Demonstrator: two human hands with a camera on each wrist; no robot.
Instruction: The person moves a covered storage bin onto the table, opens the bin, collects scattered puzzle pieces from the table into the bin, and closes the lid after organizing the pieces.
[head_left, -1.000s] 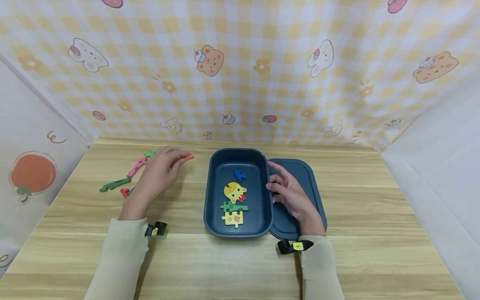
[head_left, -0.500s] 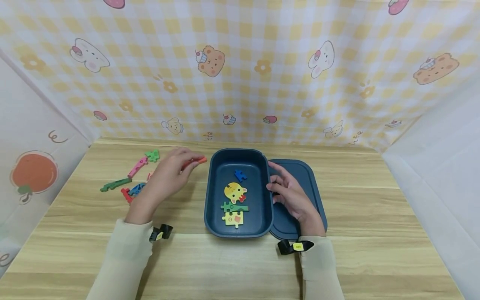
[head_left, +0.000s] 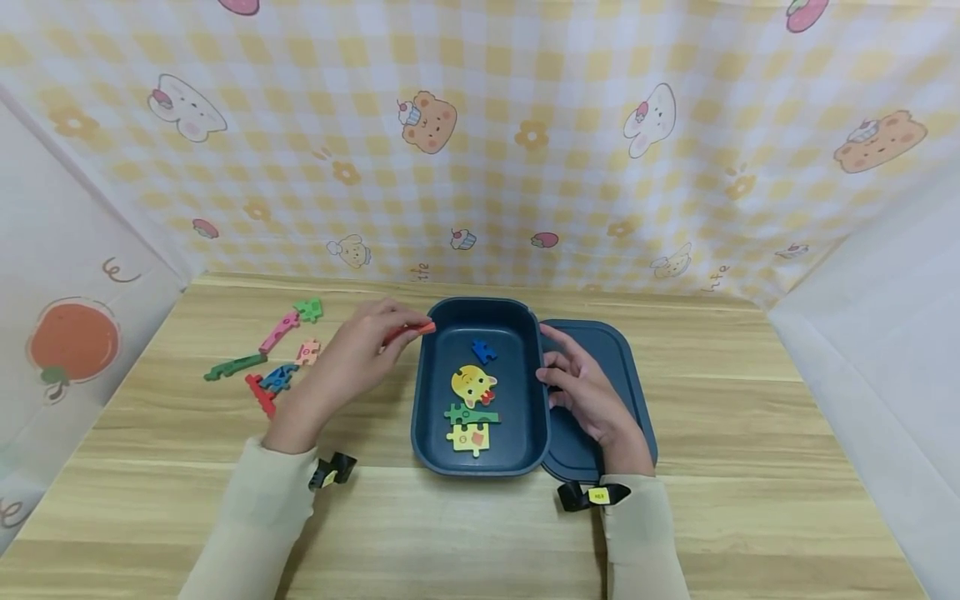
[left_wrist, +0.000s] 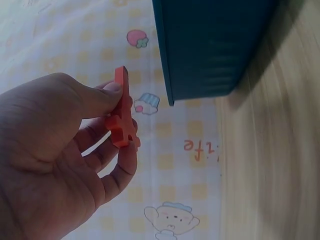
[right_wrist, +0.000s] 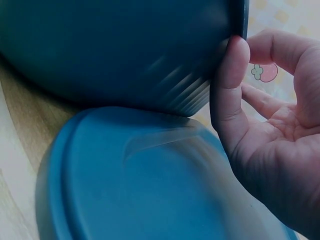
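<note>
My left hand (head_left: 363,346) pinches an orange puzzle piece (left_wrist: 122,112) between thumb and fingers, just over the left rim of a dark blue plastic box (head_left: 422,408). On the other side, my right hand (head_left: 588,392) holds the box's right rim with thumb and fingertips. Inside the box lie a blue puzzle piece (head_left: 483,351), a yellow animal-head piece (head_left: 470,384), a green piece (head_left: 468,415) and a yellow piece (head_left: 470,437). Part of the orange piece is hidden by my fingers in the head view.
On the table's left lie several loose puzzle pieces: light green (head_left: 308,310), pink (head_left: 280,332), dark green (head_left: 236,367), pale pink (head_left: 307,352), blue (head_left: 279,378) and red (head_left: 260,394). The box's lid (head_left: 626,383) lies flat under my right hand. A checked curtain (head_left: 480,150) hangs behind.
My left hand has carried the orange piece rightward from beside the loose pieces to the box's left rim, uncovering pieces on the table. My right hand stays at the box.
</note>
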